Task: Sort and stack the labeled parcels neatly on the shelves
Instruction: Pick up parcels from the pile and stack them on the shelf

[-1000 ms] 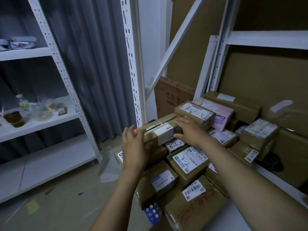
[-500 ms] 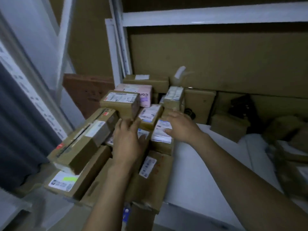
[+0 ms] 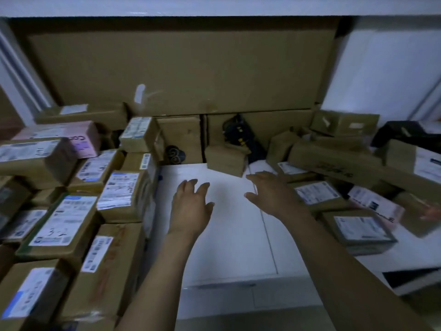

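Centrally, the left hand [image 3: 191,204] and right hand [image 3: 272,194] hover palm-down over the bare white strip of the shelf [image 3: 226,254]. Both have their fingers spread and loose, and neither holds anything. The right hand's fingertips reach toward a small unlabeled box [image 3: 225,161] that sits tilted at the back edge of the strip. I judge the two hands are held apart like this to frame the next parcel, or to measure the free gap between the two heaps. To the left stands the tighter pile, labels mostly face-up so that they can be read. It includes the parcel marked "3-2" [image 3: 63,220] and, behind it, one pink parcel [image 3: 71,139]. I count at least ten boxes there. To the right lies the looser group [image 3: 358,230], with boxes overlapping at angles and still to be squared. I count at least eight, though blur stops a firm total. Behind everything a large cardboard sheet [image 3: 179,68] lines the back of the shelf, probably as a backstop. One dark object [image 3: 241,137] leans against it, and I cannot identify it.
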